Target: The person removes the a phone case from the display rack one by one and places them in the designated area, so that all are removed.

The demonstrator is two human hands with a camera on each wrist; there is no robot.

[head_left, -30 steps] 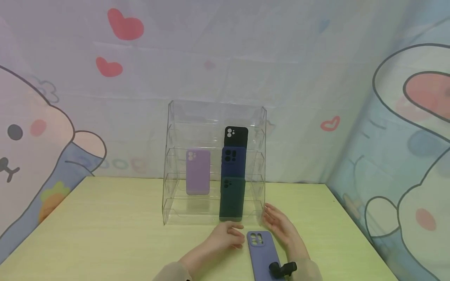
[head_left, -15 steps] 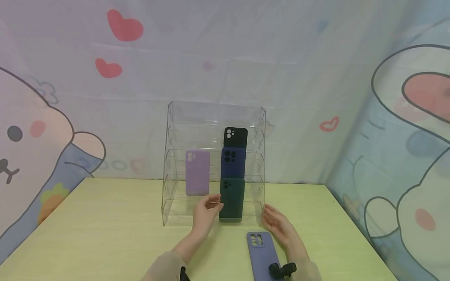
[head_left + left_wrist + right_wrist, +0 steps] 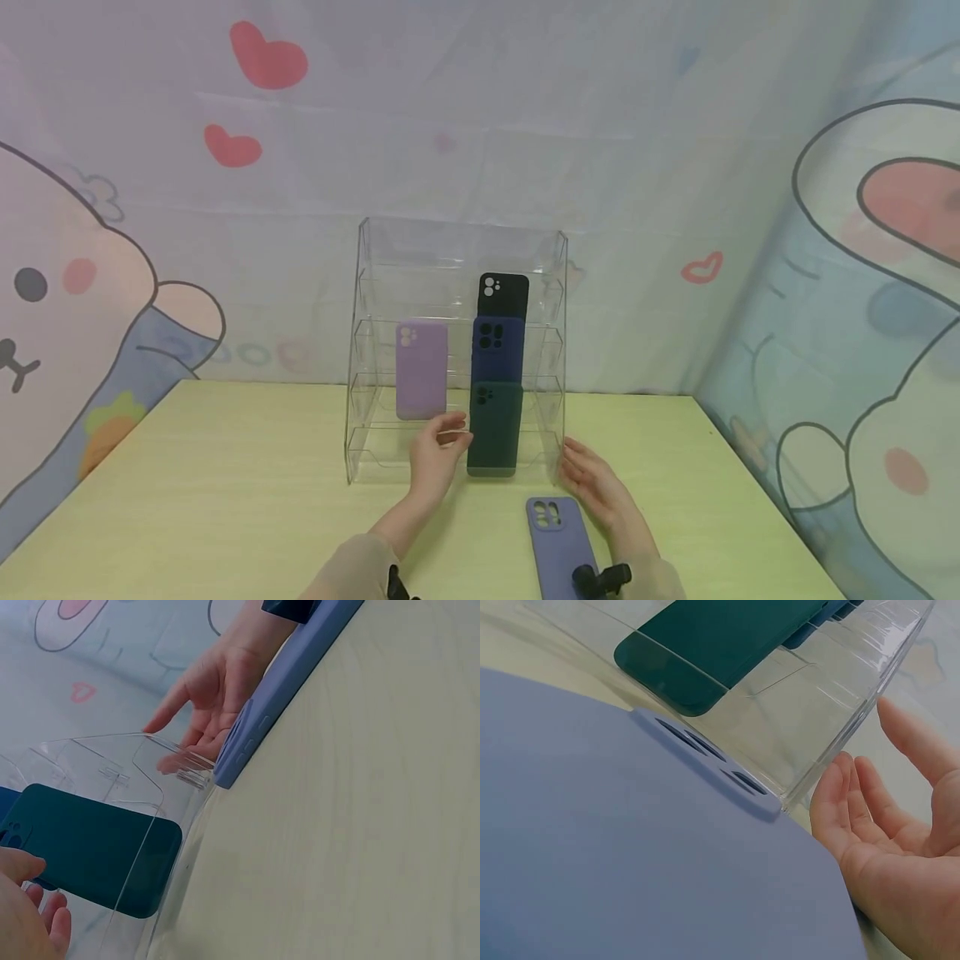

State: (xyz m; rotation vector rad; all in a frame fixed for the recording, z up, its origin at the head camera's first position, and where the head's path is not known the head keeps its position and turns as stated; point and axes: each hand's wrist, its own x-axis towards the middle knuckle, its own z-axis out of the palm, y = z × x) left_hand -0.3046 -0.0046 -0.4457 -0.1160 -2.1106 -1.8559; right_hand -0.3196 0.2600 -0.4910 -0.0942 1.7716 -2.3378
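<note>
A clear tiered rack (image 3: 352,408) holds upright phone cases. The dark green phone case (image 3: 495,433) stands in the lowest front tier. Behind it rise a navy phone case (image 3: 498,350) and a black phone case (image 3: 513,292). My left hand (image 3: 435,454) is beside the green case's left edge, fingers loosely bent; in the left wrist view the thumb tip overlaps the case. At the rack's lower right side is my right hand (image 3: 600,487), its relaxed fingers right at the side panel (image 3: 855,727).
A light purple phone case (image 3: 422,371) stands in the rack's left part. In front of the rack, a blue-lavender phone case (image 3: 558,537) lies on the pale table (image 3: 225,500), beside the right forearm. A printed cloth (image 3: 637,167) hangs behind.
My left hand has moved up and left, from in front of the rack to the green case's left edge, then slightly away. The right hand and the cases stay in place.
</note>
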